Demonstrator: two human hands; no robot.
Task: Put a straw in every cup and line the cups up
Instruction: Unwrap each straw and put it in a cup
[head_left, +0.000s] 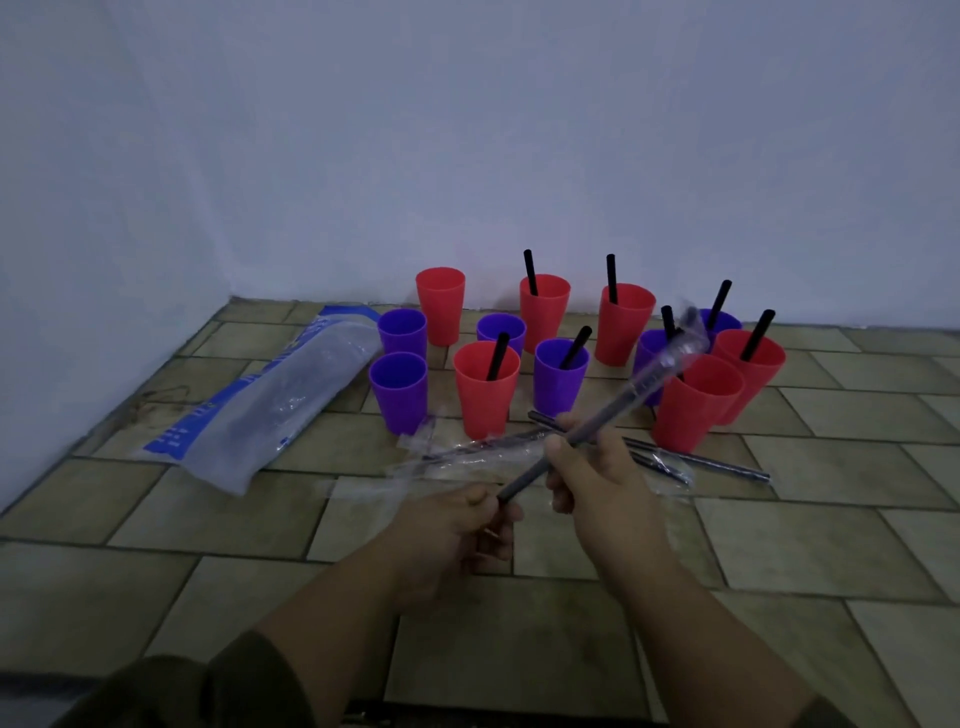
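Several red and purple cups stand on the tiled floor near the wall. Black straws stick out of most. The far-left red cup (440, 304) and the two purple cups at the left (402, 330) (398, 391) hold none. My left hand (460, 525) pinches the bare lower end of a black straw (597, 421). My right hand (592, 478) grips the same straw higher up. A clear wrapper (675, 348) still covers the straw's far end, in front of the right-hand cups. More wrapped straws (691, 460) lie on the floor beyond my hands.
A large clear plastic bag with blue print (260, 410) lies on the floor to the left of the cups. Loose clear wrappers (457, 457) lie in front of the cups. A pale wall rises behind them.
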